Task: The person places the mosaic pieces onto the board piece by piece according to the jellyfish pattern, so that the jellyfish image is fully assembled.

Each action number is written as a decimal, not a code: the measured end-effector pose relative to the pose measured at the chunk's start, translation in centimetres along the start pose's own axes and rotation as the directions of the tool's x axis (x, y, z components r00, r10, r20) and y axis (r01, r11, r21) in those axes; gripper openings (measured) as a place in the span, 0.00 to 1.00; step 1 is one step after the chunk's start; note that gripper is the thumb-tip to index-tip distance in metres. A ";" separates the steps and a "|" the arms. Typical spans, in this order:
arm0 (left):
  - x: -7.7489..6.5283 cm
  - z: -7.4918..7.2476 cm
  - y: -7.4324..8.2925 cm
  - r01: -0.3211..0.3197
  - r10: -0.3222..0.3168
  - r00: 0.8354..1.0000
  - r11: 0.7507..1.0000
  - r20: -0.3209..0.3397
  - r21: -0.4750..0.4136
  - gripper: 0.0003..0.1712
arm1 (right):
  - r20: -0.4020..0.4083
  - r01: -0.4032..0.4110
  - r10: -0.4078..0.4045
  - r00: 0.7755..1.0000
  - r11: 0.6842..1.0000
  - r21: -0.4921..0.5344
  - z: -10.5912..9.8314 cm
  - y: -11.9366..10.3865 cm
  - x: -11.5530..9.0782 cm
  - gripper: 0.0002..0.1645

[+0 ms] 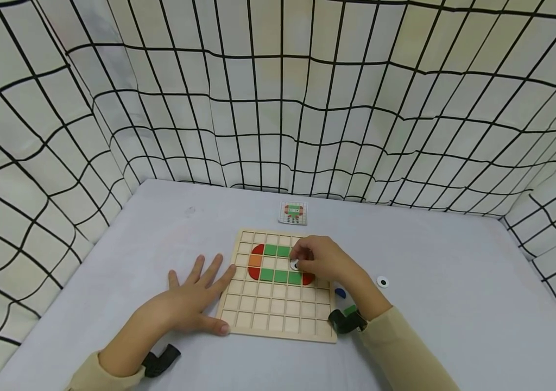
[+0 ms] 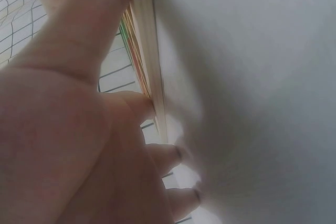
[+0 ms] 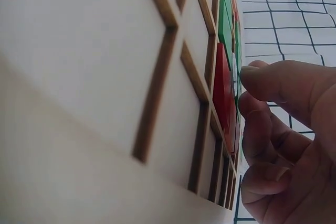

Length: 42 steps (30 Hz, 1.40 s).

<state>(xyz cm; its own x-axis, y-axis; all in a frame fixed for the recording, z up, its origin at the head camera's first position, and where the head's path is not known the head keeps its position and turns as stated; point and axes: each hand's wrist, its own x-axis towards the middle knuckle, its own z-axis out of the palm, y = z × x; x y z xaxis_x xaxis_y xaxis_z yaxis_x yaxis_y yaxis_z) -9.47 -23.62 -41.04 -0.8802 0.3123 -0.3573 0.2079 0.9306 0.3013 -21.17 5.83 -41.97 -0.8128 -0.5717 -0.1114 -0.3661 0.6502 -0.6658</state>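
A wooden grid board (image 1: 278,308) lies on the table with red, green and orange tiles set in its upper part. My right hand (image 1: 327,259) is over these tiles, thumb and fingertips pinching a round white eye piece (image 1: 294,265) at a cell beside the green tiles (image 1: 280,276). In the right wrist view, the thumb (image 3: 283,82) and curled fingers come in just past a red tile (image 3: 222,93). My left hand (image 1: 187,301) spreads its fingers at the board's left side, with thumb and index fingertip at the edge. The left wrist view shows that wooden edge (image 2: 149,51) against the fingers.
A small pattern card (image 1: 293,213) lies behind the board. To the right are another eye piece (image 1: 383,282), a blue half-round piece (image 1: 340,293) and a green piece (image 1: 350,310) partly hidden by the right wrist camera (image 1: 345,321). Black-gridded white netting (image 1: 278,114) encloses the table.
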 end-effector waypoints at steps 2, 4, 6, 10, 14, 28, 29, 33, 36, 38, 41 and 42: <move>0.0 0.0 0.0 -0.002 0.002 1.000 1.000 -0.001 -0.005 0.70 | 0.005 0.008 -0.008 1.000 1.000 -0.002 0.1 0.0 0.0 0.07; 0.0 0.0 -0.1 -0.003 0.003 1.000 1.000 -0.003 -0.005 0.70 | 0.010 0.011 -0.011 1.000 1.000 -0.002 0.1 0.0 0.0 0.07; -0.1 0.0 -0.1 -0.004 0.004 1.000 1.000 -0.003 -0.002 0.70 | 0.010 0.016 -0.016 1.000 1.000 0.004 0.0 0.0 -0.1 0.07; -0.2 -0.1 0.1 -0.011 0.011 1.000 1.000 -0.003 -0.006 0.70 | -0.005 0.022 -0.021 1.000 0.999 0.039 -0.5 0.0 -0.6 0.08; -0.2 -0.1 0.3 -0.012 0.012 1.000 1.000 0.000 -0.008 0.70 | -0.030 0.042 -0.039 0.999 0.996 0.081 -1.3 0.1 -1.6 0.09; 0.2 0.0 0.2 0.004 -0.004 1.000 1.000 0.010 0.000 0.70 | -0.148 -0.057 0.072 0.986 0.993 0.103 -4.4 3.4 -6.3 0.10; 0.2 0.0 0.2 0.002 -0.002 1.000 1.000 0.008 -0.002 0.70 | -0.158 -0.067 0.082 0.984 0.993 0.100 -4.6 3.7 -6.6 0.10; 0.0 0.1 0.2 0.000 0.000 1.000 1.000 0.006 -0.015 0.70 | -0.202 -0.094 0.114 0.973 0.990 0.103 -5.5 5.0 -7.4 0.11; 0.0 0.2 0.1 -0.004 0.004 1.000 1.000 0.002 -0.016 0.70 | -0.230 -0.094 0.116 0.966 0.990 0.104 -6.1 5.8 -8.0 0.11; 0.0 0.2 0.1 -0.010 0.010 1.000 1.000 -0.003 -0.017 0.70 | -0.243 -0.087 0.110 0.964 0.991 0.102 -6.5 6.2 -8.2 0.11; 0.0 0.1 0.1 -0.017 0.017 1.000 1.000 -0.009 -0.025 0.70 | -0.259 -0.083 0.107 0.960 0.991 0.100 -7.0 6.7 -8.4 0.11; 0.0 0.1 0.1 -0.019 0.019 1.000 0.999 -0.012 -0.025 0.70 | -0.264 -0.086 0.110 0.958 0.991 0.101 -7.2 6.8 -8.5 0.11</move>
<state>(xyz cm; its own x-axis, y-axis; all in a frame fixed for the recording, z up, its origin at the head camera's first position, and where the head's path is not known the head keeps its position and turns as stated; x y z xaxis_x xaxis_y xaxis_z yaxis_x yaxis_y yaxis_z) -9.41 -23.49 -41.08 -0.8812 0.3276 -0.3409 0.2139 0.9193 0.3303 -20.02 18.74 -40.26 -0.9390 -0.3437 0.0147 -0.2468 0.6433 -0.7247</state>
